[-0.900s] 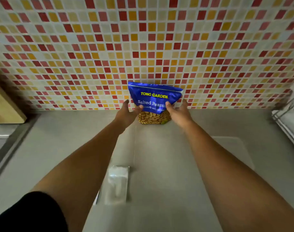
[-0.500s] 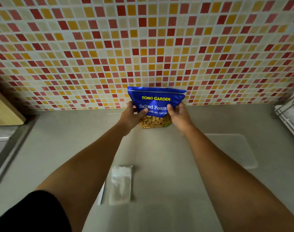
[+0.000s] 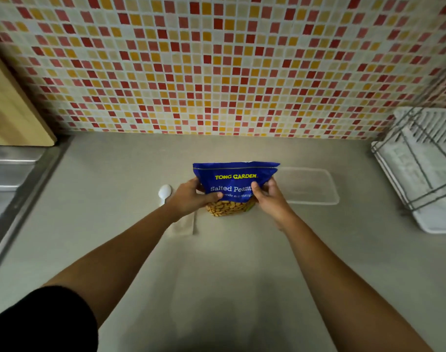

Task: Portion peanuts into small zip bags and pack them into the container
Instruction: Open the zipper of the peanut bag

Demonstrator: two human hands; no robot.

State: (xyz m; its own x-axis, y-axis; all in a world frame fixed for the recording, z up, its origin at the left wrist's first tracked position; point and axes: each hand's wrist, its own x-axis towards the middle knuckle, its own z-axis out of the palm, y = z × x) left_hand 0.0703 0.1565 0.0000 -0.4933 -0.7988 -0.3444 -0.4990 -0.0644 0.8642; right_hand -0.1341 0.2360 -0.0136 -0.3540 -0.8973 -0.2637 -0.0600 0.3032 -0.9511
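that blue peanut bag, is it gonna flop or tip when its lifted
The peanut bag probably flexes: its top edge already creases between the left hand and the right hand. The peanuts show only in the bottom window, so it is likely bottom-heavy and settles upright rather than tipping. The glossy film may be slippery.

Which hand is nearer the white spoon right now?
Left. The left hand sits just right of the white spoon; the right hand is beyond the peanut bag.

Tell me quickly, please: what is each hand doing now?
Left hand: closed on the left side of the blue Tong Garden salted peanuts bag.
Right hand: closed on the bag's right side.
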